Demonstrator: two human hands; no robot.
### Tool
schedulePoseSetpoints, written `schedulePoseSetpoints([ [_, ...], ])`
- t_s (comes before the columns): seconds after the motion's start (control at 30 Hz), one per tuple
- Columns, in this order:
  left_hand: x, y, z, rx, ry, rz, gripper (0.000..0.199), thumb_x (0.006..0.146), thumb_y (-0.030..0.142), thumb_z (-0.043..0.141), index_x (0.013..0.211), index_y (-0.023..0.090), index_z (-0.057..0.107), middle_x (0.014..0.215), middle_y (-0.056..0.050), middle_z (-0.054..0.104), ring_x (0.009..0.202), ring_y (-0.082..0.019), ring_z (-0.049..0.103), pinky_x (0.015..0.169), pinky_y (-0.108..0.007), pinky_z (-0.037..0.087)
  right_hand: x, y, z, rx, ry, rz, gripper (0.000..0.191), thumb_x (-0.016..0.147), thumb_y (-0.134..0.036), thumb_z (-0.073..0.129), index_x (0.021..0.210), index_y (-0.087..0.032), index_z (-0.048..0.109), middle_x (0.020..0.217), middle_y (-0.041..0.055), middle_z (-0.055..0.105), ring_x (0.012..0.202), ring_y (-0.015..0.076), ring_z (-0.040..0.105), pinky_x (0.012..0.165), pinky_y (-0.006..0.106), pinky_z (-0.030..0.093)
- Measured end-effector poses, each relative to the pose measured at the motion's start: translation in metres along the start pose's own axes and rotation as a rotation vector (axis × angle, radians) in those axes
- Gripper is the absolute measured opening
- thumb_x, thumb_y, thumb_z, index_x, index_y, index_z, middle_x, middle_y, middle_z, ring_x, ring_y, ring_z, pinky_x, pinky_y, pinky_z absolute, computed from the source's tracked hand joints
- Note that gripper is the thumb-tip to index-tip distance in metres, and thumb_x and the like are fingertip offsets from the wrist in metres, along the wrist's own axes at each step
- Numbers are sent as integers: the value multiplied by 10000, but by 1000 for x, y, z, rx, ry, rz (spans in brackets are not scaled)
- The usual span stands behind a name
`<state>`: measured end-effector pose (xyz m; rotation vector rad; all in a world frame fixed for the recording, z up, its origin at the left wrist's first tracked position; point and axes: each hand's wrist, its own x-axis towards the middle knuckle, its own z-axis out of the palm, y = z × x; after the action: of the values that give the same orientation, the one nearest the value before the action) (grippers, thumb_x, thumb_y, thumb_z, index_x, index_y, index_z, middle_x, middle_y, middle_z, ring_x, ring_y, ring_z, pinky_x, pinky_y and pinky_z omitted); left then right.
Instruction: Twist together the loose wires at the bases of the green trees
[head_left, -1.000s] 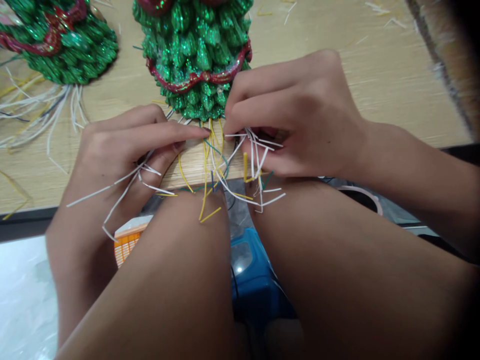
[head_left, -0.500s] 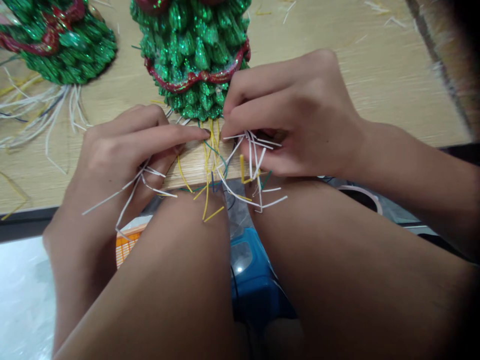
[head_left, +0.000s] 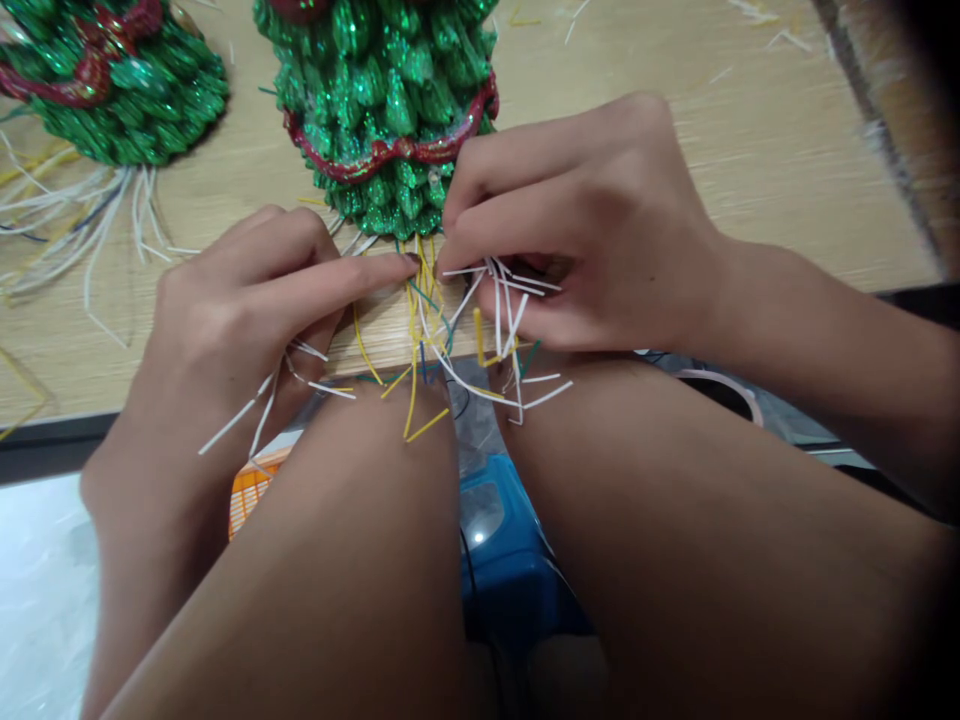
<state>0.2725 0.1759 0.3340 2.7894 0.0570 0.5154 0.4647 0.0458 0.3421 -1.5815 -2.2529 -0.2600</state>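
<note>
A glittery green tree figure [head_left: 390, 110] with a red garland lies at the top centre, its base toward me. Yellow, white, green and blue wires [head_left: 421, 320] come out from under it and hang over the table edge. My left hand [head_left: 255, 310] is closed on white wires at the left, its index finger extended onto the yellow wires. Fingers of my right hand [head_left: 592, 230] are pinched around a bunch of white wires [head_left: 504, 290], close to the tree's lower right side. Both sets of fingertips are partly hidden.
Another green tree [head_left: 142, 100] with white and yellow wires [head_left: 97, 225] sits at the upper left of the wooden table [head_left: 720, 150]. Wire scraps lie near the back. Below, between the legs, is a blue object [head_left: 502, 560]; an orange basket [head_left: 251, 490] shows at the left.
The white wire ends below my left hand have shifted slightly. The whole view has moved a little, while both hands keep nearly the same pose.
</note>
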Motion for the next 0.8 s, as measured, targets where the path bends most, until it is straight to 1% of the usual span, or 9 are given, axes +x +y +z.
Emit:
schedulePoseSetpoints([
  [0.13, 1, 11, -4, -2, -43, -111, 393, 849, 245, 401, 1164, 267, 634, 743, -68, 471, 694, -243, 490, 663, -414, 394, 2, 4, 2, -21, -6, -6, 328, 867, -232, 364, 871, -169, 686, 868, 26, 612, 732, 151, 584, 687, 288, 456],
  [0.2, 2, 13, -6, 2, -47, -109, 387, 837, 263, 410, 1143, 248, 647, 741, -66, 477, 690, -234, 490, 661, -406, 394, 3, 8, 3, -35, -7, -48, 312, 858, -260, 367, 864, -215, 676, 861, 16, 611, 698, 151, 572, 701, 300, 462],
  [0.27, 3, 14, -7, 13, -63, -111, 413, 832, 274, 400, 1148, 185, 650, 749, -77, 485, 690, -232, 494, 665, -405, 394, 4, 10, 5, -37, -18, -79, 294, 849, -284, 376, 862, -253, 668, 857, 5, 611, 674, 148, 560, 710, 300, 463],
  [0.33, 3, 13, -7, 10, -68, -98, 442, 829, 282, 391, 1143, 117, 654, 742, -88, 478, 680, -236, 488, 654, -406, 386, 3, 9, 4, -41, -31, -43, 308, 857, -279, 371, 879, -243, 676, 875, 6, 613, 704, 147, 569, 713, 291, 462],
  [0.37, 3, 13, -7, 6, -68, -94, 447, 830, 287, 388, 1144, 112, 654, 735, -87, 469, 672, -236, 480, 648, -406, 379, 3, 7, 4, -40, -33, -20, 321, 863, -272, 367, 887, -222, 684, 883, 9, 613, 724, 145, 575, 713, 284, 462],
  [0.43, 3, 12, -6, 0, -58, -90, 429, 836, 308, 392, 1151, 175, 651, 719, -70, 444, 645, -232, 451, 638, -401, 362, 2, 3, 2, -36, -32, 14, 342, 873, -256, 360, 900, -183, 693, 900, 11, 604, 768, 140, 586, 730, 271, 463],
  [0.5, 3, 11, -4, 3, -49, -102, 408, 844, 331, 395, 1157, 239, 639, 718, -55, 429, 636, -225, 428, 641, -391, 351, 1, 0, 0, -28, -38, 19, 329, 871, -251, 373, 900, -180, 693, 915, 7, 599, 789, 136, 589, 764, 269, 467],
  [0.67, 3, 10, -4, 36, -36, -99, 345, 872, 330, 432, 1106, 214, 658, 696, -27, 410, 624, -179, 410, 638, -342, 361, 0, 0, 0, -52, -79, 47, 213, 847, -244, 451, 881, -282, 658, 962, -5, 605, 802, 154, 584, 862, 264, 474],
  [0.8, 2, 11, -3, 3, -22, -122, 335, 883, 317, 432, 1116, 215, 650, 704, -36, 433, 642, -190, 424, 633, -348, 362, -1, 2, 2, -55, -48, 5, 276, 876, -257, 391, 905, -227, 664, 945, -9, 578, 842, 129, 605, 862, 257, 473],
])
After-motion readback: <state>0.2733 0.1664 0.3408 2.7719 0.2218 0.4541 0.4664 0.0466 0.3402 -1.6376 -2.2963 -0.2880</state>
